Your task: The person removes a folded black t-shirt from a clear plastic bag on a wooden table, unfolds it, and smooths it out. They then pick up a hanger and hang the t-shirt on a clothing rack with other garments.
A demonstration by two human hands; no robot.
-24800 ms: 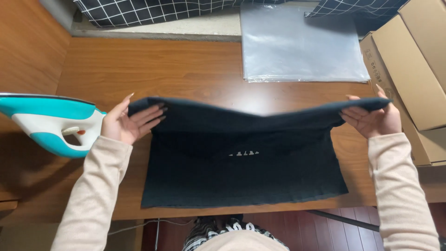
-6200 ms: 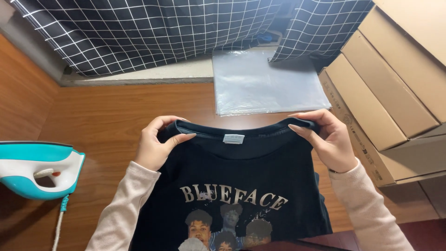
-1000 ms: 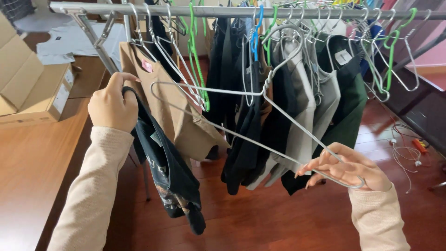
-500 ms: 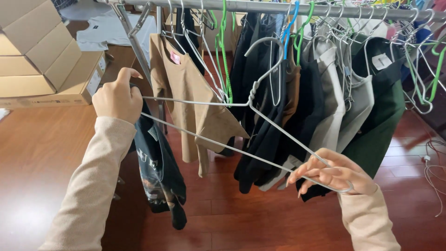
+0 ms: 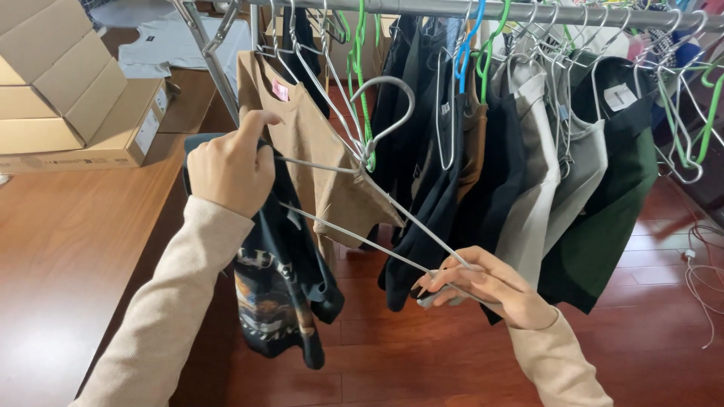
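My left hand (image 5: 226, 167) grips the collar of a black printed T-shirt (image 5: 280, 298) that hangs down below it, together with one end of a silver wire hanger (image 5: 354, 169). My right hand (image 5: 483, 285) pinches the hanger's other end, lower and to the right. The hanger's hook (image 5: 386, 96) points up in front of a tan shirt (image 5: 320, 151) on the rail. Part of the hanger's left end is hidden inside the black shirt.
A metal clothes rail (image 5: 483, 9) runs across the top, crowded with dark, grey and green garments on wire and green hangers. Cardboard boxes (image 5: 72, 98) stand at the left on a wooden table (image 5: 60, 249). Red-brown wood floor lies below, with white cables (image 5: 705, 275) at the right.
The view has shifted from folding the shirt on the table to the clothes rail. In the last second the hanger's hook rose and its left end went into the black shirt's collar.
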